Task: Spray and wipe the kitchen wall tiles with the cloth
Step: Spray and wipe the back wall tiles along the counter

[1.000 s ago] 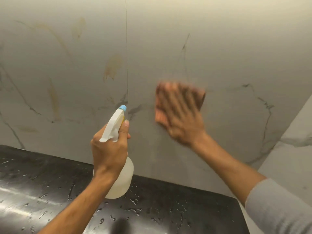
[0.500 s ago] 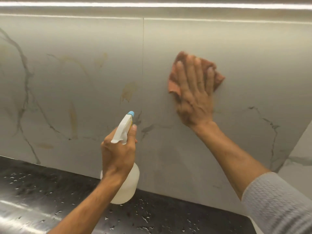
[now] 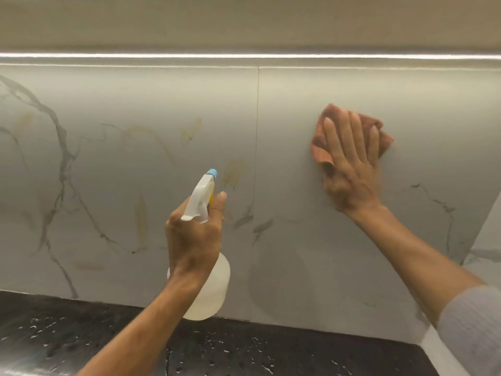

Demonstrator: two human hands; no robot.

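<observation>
Large marble-look wall tiles (image 3: 135,185) with grey veins and brownish stains fill the view. My right hand (image 3: 349,169) lies flat with straight fingers on an orange-pink cloth (image 3: 321,147), pressing it against the right tile, high up. My left hand (image 3: 195,237) grips the neck of a white spray bottle (image 3: 208,291) in front of the tile joint. The bottle's blue-tipped nozzle (image 3: 212,173) points at the wall, and my forefinger lies along the trigger side.
A black countertop (image 3: 244,351) dotted with water drops runs along the bottom. A light strip (image 3: 244,55) glows under the cabinet above the tiles. At the right a side wall (image 3: 488,240) meets the tiled wall in a corner.
My right hand has slid the cloth up the right tile and a little to the right. The view has tilted upward, showing the light strip. The left hand still holds the bottle.
</observation>
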